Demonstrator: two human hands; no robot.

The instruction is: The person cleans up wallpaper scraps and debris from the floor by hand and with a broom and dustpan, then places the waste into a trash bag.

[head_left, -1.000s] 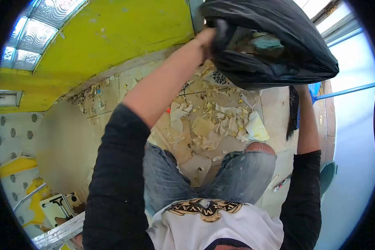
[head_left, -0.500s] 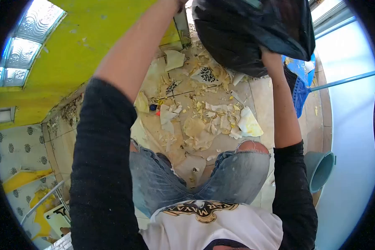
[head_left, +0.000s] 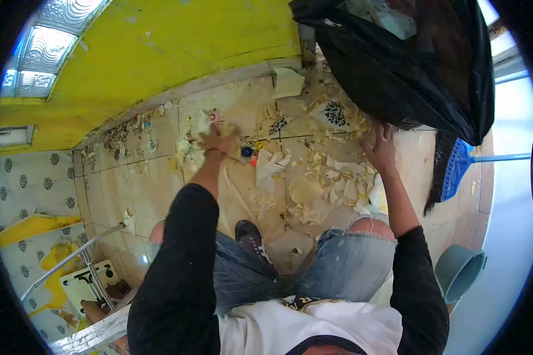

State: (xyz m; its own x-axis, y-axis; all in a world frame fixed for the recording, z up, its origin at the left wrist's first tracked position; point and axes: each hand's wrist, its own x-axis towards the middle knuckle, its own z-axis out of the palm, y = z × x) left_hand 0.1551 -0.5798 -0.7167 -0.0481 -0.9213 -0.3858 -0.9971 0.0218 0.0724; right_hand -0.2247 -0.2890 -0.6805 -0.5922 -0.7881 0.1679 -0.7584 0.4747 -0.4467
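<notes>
My left hand is low over the tiled floor with fingers spread, beside crumpled pale wallpaper scraps. Close by its right side lie a small dark blue round object and a small red piece. My right hand reaches down to the floor, fingers apart, at the right edge of a heap of torn scraps. Just above it stands a black plastic bag, its mouth gaping, with pale scraps inside. Neither hand grips the bag.
A blue broom with dark bristles lies right of the bag. A grey-green bucket is tipped by the white wall. At lower left stands a metal frame, with a partly hidden limb behind it. A yellow wall runs along the back.
Both hands have let go of the black bag, which now rests farther right. My left hand has come down to the scraps at left; my right hand has dropped to the floor below the bag.
</notes>
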